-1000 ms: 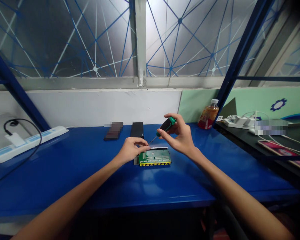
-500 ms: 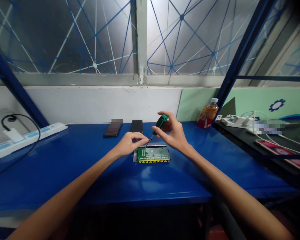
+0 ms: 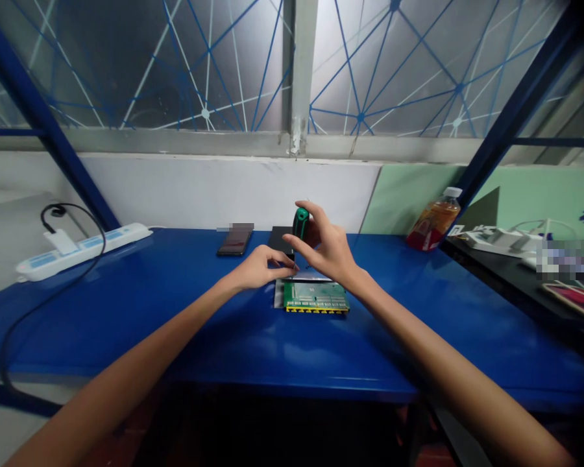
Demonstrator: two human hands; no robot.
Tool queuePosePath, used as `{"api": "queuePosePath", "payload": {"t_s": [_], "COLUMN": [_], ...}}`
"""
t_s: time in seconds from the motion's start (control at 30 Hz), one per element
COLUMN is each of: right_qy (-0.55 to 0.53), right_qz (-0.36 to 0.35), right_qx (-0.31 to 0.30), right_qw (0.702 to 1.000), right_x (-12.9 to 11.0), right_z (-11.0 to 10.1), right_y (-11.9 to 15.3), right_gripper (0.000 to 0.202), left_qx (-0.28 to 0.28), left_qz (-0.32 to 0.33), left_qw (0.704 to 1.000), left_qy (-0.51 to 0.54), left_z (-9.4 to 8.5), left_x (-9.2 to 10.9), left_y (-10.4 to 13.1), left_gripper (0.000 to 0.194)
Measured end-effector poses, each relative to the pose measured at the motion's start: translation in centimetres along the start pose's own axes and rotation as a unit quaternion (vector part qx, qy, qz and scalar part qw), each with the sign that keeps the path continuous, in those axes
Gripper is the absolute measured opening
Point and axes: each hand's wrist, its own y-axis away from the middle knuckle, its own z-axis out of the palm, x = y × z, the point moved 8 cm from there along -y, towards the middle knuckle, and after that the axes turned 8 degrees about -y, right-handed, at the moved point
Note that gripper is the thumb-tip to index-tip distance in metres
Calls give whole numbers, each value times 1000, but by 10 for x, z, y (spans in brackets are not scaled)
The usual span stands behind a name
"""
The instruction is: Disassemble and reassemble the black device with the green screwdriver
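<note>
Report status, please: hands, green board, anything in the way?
Right hand holding screwdriver. Left hand near its lower end. Green board: yellow edge nearest the person. Black box behind, apparently not blocking.

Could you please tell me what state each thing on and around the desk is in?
Screwdriver: in the right hand, handle nearly upright.
Left hand: fingertips together near the screwdriver's tip.
Circuit board: lying face exposed, yellow edge toward the person.
Bottle: capped, with amber drink inside.
Power strip: white plug inserted; whether powered, cannot tell.
Dark phone: lying flat.
</note>
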Motion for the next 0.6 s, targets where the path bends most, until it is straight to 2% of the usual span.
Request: {"api": "queuePosePath", "payload": {"t_s": [0.23, 0.6], "right_qy": [9, 14], "right_qz": [-8, -15], "right_qx": [-20, -25], "right_qw": [1000, 999], "right_x": [2, 4], "right_z": [3, 8], "right_y": [3, 9], "right_gripper": [55, 55], "left_qx": [-26, -40], "left_qz": [-9, -8], "left_qw": [1000, 999], "left_qy": [6, -5], "left_z": [9, 10], "left_x": [-4, -6], "left_y": [0, 0], "left_gripper": [17, 17]}}
